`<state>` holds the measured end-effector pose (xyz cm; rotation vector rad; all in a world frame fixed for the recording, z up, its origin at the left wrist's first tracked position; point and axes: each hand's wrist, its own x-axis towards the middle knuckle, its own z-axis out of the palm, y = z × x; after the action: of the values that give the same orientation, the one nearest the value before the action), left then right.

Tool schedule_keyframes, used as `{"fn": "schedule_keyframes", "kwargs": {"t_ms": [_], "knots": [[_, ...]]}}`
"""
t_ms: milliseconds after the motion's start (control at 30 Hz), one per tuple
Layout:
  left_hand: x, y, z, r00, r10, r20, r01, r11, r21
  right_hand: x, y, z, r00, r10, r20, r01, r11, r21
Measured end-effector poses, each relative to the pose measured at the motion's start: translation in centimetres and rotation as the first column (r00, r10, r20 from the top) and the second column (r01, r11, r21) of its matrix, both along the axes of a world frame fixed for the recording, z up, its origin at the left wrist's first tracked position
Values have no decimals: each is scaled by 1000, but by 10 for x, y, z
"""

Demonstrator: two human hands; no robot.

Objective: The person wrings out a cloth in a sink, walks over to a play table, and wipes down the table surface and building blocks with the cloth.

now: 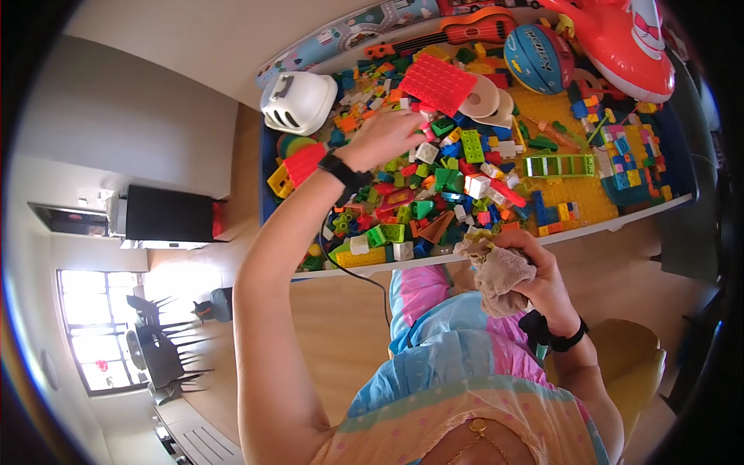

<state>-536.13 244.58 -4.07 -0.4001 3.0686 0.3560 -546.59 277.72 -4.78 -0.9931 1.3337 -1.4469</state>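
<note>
My right hand (542, 273) is wrapped around a crumpled beige-grey cloth (500, 275), held in front of the play table's near edge. Over the middle of the heap of toy bricks (446, 178), my left hand (387, 138) reaches in with its fingers bent together. Small pink pieces (425, 116) lie right at those fingertips; whether they are gripped is hard to see. A red studded baseplate (439, 84) is just beyond this hand. Close to it are a white brick (426, 153) and a lime green brick (471, 146).
The bricks fill a blue-sided table with a white front rim (604, 229). Around them are a white vented toy case (298, 103), a blue ball (535, 58), a red toy guitar (477, 29) and a red inflatable (620, 54). A thin black cable (364, 277) hangs past the front edge.
</note>
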Motion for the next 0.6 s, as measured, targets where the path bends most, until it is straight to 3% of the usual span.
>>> {"fn": "schedule_keyframes", "kwargs": {"t_ms": [167, 267, 367, 400, 433, 500, 600], "knots": [[-53, 37, -33, 990, -96, 99, 101, 994, -38, -4, 10, 3, 999, -25, -25, 26, 1000, 11], [-54, 33, -49, 997, -40, 64, 38, 999, 21, -6, 17, 3, 996, -78, -47, 79, 996, 30], [-43, 17, -49, 979, -12, 203, 4, 999, 37, -8, 21, 0, 994, -93, -55, 96, 995, 41], [-37, 11, -42, 948, 2, 319, -58, 984, 166, -8, 21, -1, 994, -88, -59, 90, 995, 36], [-20, 0, -59, 966, -37, 257, 36, 999, 8, -9, 22, -2, 995, -82, -61, 84, 996, 33], [5, -10, -51, 953, -5, 301, 16, 999, -34, -11, 23, -3, 996, -69, -59, 71, 997, 24], [29, -28, -44, 883, 223, 414, -184, 974, -131, -11, 21, -2, 997, -71, -44, 71, 997, 4]]}}
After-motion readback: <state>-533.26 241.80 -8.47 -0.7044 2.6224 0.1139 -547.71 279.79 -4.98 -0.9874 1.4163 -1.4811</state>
